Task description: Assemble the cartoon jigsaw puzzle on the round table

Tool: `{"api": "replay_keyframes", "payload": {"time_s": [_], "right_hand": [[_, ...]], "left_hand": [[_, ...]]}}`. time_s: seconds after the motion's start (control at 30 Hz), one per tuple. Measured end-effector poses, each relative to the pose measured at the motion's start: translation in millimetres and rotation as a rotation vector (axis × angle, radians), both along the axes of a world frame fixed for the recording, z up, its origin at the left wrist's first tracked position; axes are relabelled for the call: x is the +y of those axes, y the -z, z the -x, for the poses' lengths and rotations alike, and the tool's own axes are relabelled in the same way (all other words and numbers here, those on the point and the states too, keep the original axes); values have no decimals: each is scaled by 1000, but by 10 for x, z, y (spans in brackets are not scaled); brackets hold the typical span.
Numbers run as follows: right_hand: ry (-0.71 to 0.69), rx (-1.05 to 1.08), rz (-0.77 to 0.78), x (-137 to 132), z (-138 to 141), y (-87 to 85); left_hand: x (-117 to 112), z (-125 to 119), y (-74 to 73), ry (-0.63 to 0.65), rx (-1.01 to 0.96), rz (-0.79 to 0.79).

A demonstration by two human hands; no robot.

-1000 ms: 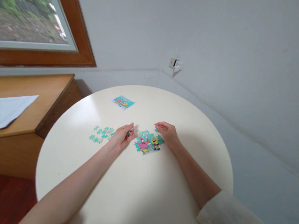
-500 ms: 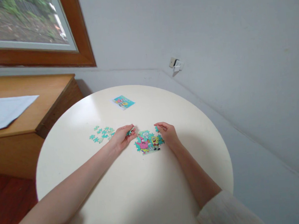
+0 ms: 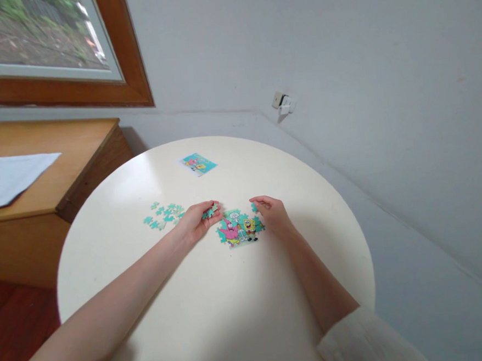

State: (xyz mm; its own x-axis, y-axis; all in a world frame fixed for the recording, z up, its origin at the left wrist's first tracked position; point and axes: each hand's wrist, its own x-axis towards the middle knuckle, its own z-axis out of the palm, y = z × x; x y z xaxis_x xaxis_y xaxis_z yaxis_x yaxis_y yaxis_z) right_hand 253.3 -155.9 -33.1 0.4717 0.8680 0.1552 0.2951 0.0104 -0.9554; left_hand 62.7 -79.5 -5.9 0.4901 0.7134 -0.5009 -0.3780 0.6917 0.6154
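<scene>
A partly joined jigsaw puzzle with pink and yellow cartoon figures on a teal ground lies between my hands. My left hand, at its upper left, is closed around several jigsaw pieces, held between thumb and fingers. At the upper right edge, my right hand pinches a small teal jigsaw piece by thumb and fingertips. Whether that piece touches the joined part, I cannot tell. Loose jigsaw pieces lie in a scattered group left of my left hand, some partly hidden by it.
A picture card of the same cartoon lies farther back on the round white table. To the left stands a wooden cabinet with a white sheet on it. A wall socket with a plug is behind the table.
The pieces in my left hand have turned slightly and show more of their faces. My right hand has barely moved, still pinching its piece by the puzzle's upper right.
</scene>
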Motion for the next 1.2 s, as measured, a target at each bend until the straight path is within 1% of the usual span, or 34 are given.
{"api": "replay_keyframes", "payload": {"time_s": [0.1,0.27,0.47,0.6,0.87,1.2], "right_hand": [[15,28,21,-14,-8,-13],[30,79,92,-47,-73,-55],[-4,126,133,-106,-231,-95],[-51,111,208,-169,-295,-148],[-123,55,252,-227,-227,-268],[-135,18,285,-216,-240,-253]], "left_hand": [[3,0,6,16,33,-16],[-12,2,2,42,89,-90],[0,2,36,90,88,-127],[-4,1,20,110,111,-140],[-1,0,13,129,134,-160],[-21,3,-9,130,134,-162]]}}
